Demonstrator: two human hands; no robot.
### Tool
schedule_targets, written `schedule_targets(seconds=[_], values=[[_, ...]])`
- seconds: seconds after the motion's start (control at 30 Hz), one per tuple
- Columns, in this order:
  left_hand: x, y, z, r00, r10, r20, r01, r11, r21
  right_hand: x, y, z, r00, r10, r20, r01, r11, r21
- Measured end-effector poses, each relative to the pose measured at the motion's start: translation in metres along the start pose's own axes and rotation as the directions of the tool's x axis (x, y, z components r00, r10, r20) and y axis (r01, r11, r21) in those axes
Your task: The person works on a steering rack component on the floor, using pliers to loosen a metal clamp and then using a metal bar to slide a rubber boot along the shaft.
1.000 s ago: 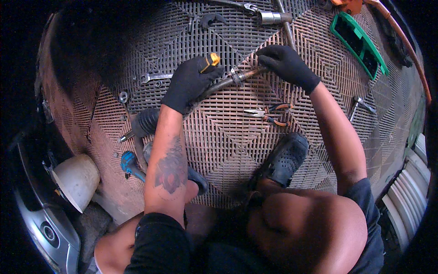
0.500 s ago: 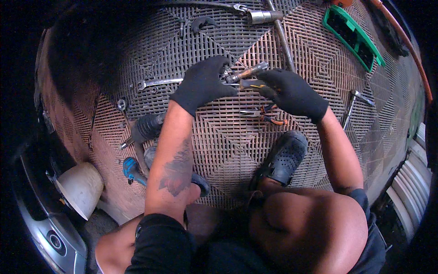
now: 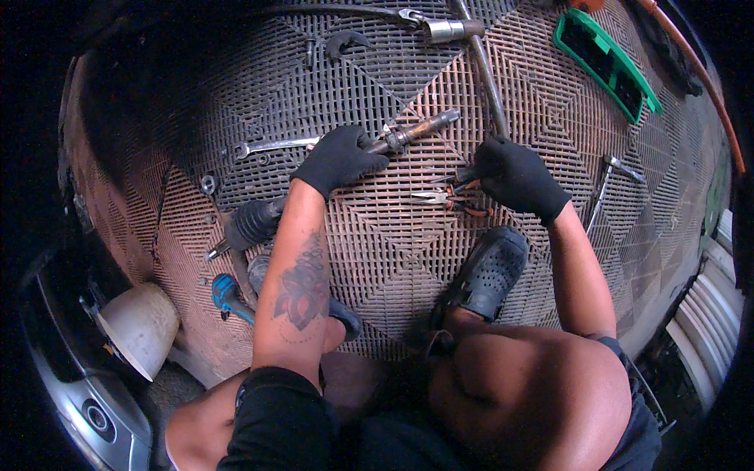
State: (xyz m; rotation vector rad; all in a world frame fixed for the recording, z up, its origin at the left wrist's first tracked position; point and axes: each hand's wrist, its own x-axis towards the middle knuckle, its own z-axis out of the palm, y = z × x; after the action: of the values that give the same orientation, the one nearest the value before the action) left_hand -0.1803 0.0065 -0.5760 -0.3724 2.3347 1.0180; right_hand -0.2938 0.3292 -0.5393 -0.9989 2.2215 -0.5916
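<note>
My left hand (image 3: 342,159), in a black glove, is closed around a greasy metal shaft (image 3: 424,127), whose bare end points to the far right. A ribbed black rubber boot (image 3: 255,222) lies on the near left side of my left wrist, roughly in line with the shaft; my forearm hides the stretch between. My right hand (image 3: 520,177), also gloved, has its fingers curled around a dark hand tool (image 3: 455,176) pointing left, its kind not clear. Just below that tool, pliers (image 3: 438,196) with orange-and-black handles lie on the floor mat.
A combination wrench (image 3: 275,146) lies left of my left hand. Farther off are a socket on a long bar (image 3: 454,31) and a green tray (image 3: 605,63). A T-shaped tool (image 3: 603,192) rests at right, a blue-and-black tool (image 3: 229,297) near my left foot. Grid matting covers the floor.
My right hand has drawn the tool away from the shaft, toward me and right, down beside the pliers. My left hand has shifted slightly nearer and its fingers have closed on the shaft.
</note>
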Motion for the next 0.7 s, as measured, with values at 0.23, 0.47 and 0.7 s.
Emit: schedule_targets(seconds=[0.23,0.47,0.7], values=[[0.000,0.002,0.002,1.000,-0.020,-0.001,0.020,0.999,-0.027,0.001,-0.012,0.000,0.984,-0.102,0.145,0.117,0.989,-0.095],[0.006,-0.004,0.008,0.993,-0.050,0.107,0.049,0.999,0.017,0.004,-0.038,-0.012,0.994,-0.105,-0.030,0.107,0.991,0.078],[0.013,-0.002,0.011,0.993,-0.071,0.097,0.058,0.989,0.133,0.010,-0.047,0.009,0.970,-0.091,-0.227,0.136,0.972,0.194]])
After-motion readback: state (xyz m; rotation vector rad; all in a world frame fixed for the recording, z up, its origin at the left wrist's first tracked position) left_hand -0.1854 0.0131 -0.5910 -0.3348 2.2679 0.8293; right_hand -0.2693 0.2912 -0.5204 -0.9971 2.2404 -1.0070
